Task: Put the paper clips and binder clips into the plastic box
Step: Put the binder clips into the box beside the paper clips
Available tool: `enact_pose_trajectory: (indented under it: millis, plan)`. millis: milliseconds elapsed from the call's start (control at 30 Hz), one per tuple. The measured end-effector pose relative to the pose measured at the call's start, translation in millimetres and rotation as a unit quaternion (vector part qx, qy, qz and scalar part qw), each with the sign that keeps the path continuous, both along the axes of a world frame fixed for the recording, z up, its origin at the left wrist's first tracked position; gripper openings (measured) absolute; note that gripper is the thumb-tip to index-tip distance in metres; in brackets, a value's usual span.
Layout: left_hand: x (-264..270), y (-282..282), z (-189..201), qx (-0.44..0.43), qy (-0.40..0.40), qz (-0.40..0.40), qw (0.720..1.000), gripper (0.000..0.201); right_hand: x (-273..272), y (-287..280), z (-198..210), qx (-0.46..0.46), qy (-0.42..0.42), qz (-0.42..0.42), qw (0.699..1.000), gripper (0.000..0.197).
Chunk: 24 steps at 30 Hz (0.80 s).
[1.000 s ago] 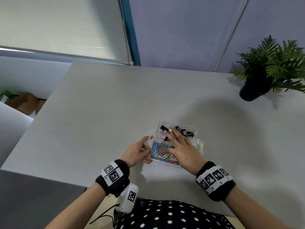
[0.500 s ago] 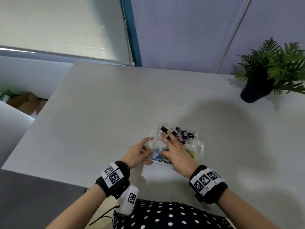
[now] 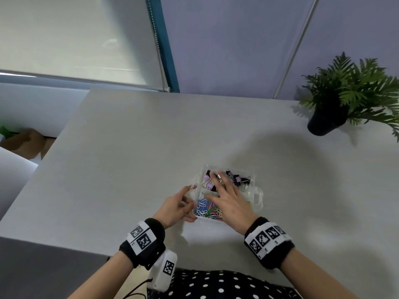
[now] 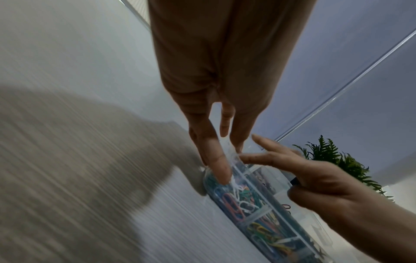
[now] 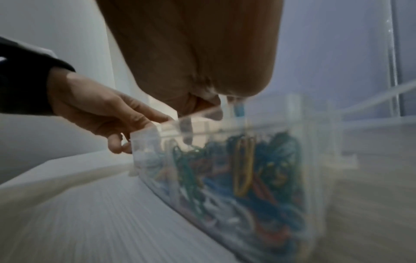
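A clear plastic box (image 3: 258, 196) sits on the table near me. Black and purple binder clips (image 3: 238, 180) fill its far compartment. Coloured paper clips (image 3: 207, 210) fill the near one and show through the wall in the right wrist view (image 5: 243, 170). My right hand (image 3: 218, 186) lies flat over the box, fingers stretched above the binder clips and holding nothing. My left hand (image 3: 186, 201) touches the box's left wall with straight fingers (image 4: 219, 170); its index lies along the rim.
The grey table (image 3: 129, 169) spreads wide to the left and behind the box. A potted fern (image 3: 336, 104) stands at the far right corner. The table's front edge runs just under my wrists. A cardboard box (image 3: 23, 143) lies on the floor at left.
My right hand has slid slightly across the box top, its fingertips now over the binder clips. My left hand stays at the box's left wall.
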<state>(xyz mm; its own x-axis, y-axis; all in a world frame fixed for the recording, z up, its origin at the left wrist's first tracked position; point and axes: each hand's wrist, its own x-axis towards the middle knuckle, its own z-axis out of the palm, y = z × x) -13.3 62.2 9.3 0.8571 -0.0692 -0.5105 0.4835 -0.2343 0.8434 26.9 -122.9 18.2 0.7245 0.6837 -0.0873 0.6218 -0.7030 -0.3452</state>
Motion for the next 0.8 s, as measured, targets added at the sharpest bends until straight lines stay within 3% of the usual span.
enact_pose_trajectory:
  millis: [133, 233, 333, 433, 600, 700, 767, 800]
  plan:
    - [0.1, 2.0, -0.9, -0.012, 0.012, 0.007, 1.000, 0.051, -2.5, -29.0, -1.5, 0.057, -0.011, -0.095, 0.994, 0.066]
    - [0.4, 1.5, -0.6, -0.012, 0.017, -0.006, 1.000, 0.051, -4.7, -42.5, -2.6, 0.048, 0.007, -0.082, 0.995, 0.077]
    - [1.5, 0.2, -0.2, -0.012, 0.024, -0.013, 1.000, 0.053, -7.1, -40.7, -2.1, 0.071, -0.009, -0.058, 0.996, 0.067]
    - [1.6, 0.3, 0.8, -0.013, 0.027, -0.012, 0.999, 0.052, -8.6, -34.4, -12.7, 0.001, -0.053, -0.071, 0.996, 0.062]
    - [1.6, -1.3, 3.9, -0.021, 0.032, -0.018, 0.999, 0.050, -16.7, -17.7, -16.7, -0.055, -0.011, -0.050, 0.997, 0.059]
    - [1.1, -1.0, 3.3, -0.023, 0.032, -0.018, 0.999, 0.051, -13.3, -23.3, -6.6, 0.013, 0.050, -0.017, 0.999, 0.059]
    - [0.8, -0.7, 2.5, -0.024, 0.035, -0.021, 0.999, 0.052, 2.0, -37.3, -0.6, 0.075, 0.080, -0.070, 0.992, 0.062]
    - [2.1, 1.0, -0.5, -0.031, 0.038, -0.010, 0.999, 0.052, 12.5, -42.2, 3.4, 0.087, 0.053, -0.104, 0.989, 0.061]
